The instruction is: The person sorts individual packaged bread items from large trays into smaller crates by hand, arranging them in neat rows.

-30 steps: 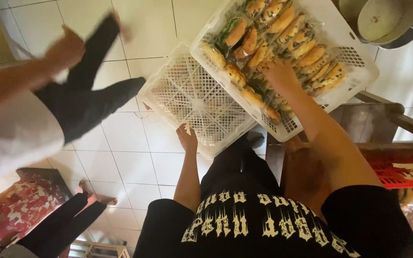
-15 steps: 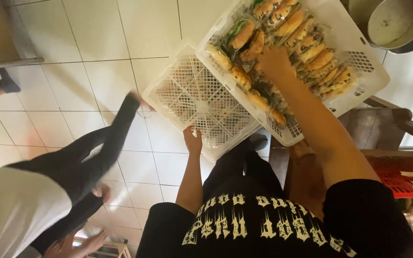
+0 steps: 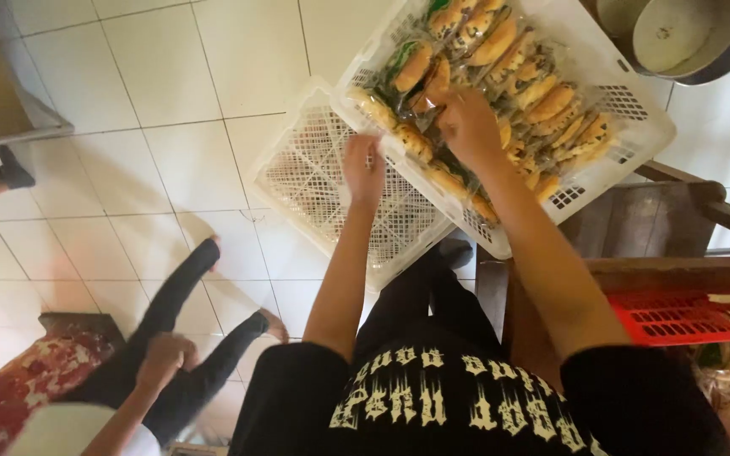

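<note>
White tiled floor (image 3: 171,110) — white crates (image 3: 314,181), red crate (image 3: 678,312), wooden bench (image 3: 635,219).

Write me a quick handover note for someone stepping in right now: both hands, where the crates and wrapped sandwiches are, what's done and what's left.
Left hand: over the empty white crate, fingers closed; whether it grips anything, I cannot tell.
Right hand: resting on the wrapped sandwiches in the full white crate.
Crates: side by side, the full one overlapping the empty one's edge.
Done: no sandwiches in the empty crate.
Left: all sandwiches remain in the full crate.
Nearby: a red crate on the right; another person on the tiled floor.
</note>
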